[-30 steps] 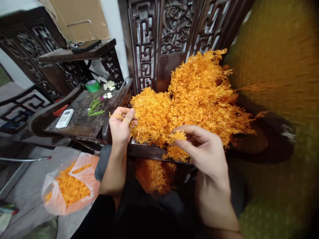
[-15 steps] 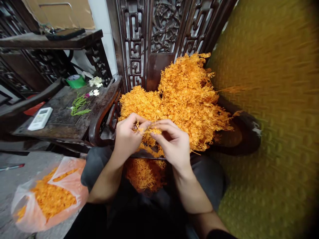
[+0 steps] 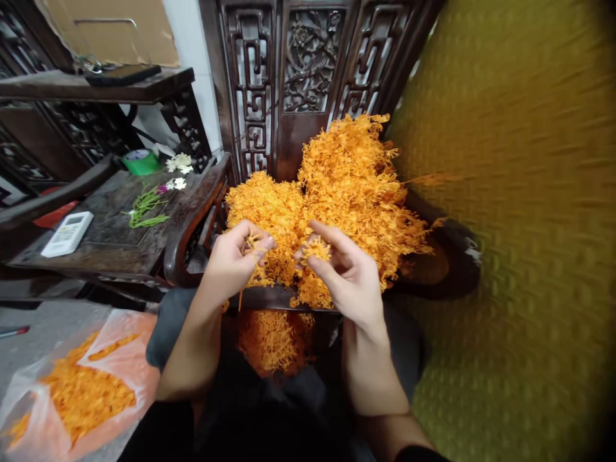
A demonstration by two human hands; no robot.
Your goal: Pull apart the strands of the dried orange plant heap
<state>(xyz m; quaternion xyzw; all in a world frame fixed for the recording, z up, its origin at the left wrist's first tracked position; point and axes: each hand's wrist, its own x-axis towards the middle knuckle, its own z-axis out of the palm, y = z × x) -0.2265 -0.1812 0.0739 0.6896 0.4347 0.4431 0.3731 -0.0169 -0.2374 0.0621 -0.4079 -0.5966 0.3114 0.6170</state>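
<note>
A heap of orange curly strands (image 3: 351, 192) lies on the dark wooden chair seat (image 3: 269, 298) in front of me. My left hand (image 3: 230, 262) is closed, with a few thin orange strands (image 3: 252, 242) pinched between thumb and fingers. Between the thumb and fingers of my right hand (image 3: 353, 279) sits a small frizzy orange tuft (image 3: 317, 248). The hands are apart, both over the near edge of the heap. Whether the strands are plant or fibre, I cannot tell.
A plastic bag (image 3: 120, 346) of orange bits lies on the floor at left. The side chair holds a white remote control (image 3: 67, 235), green tape (image 3: 140, 163), green stems (image 3: 147, 208) and white flowers (image 3: 179, 163). A yellow textured surface (image 3: 510, 224) rises at right.
My hands, together over the heap before, have drawn apart, the left one to the left and the right one to the right. Orange pieces are now in each. The view has shifted slightly.
</note>
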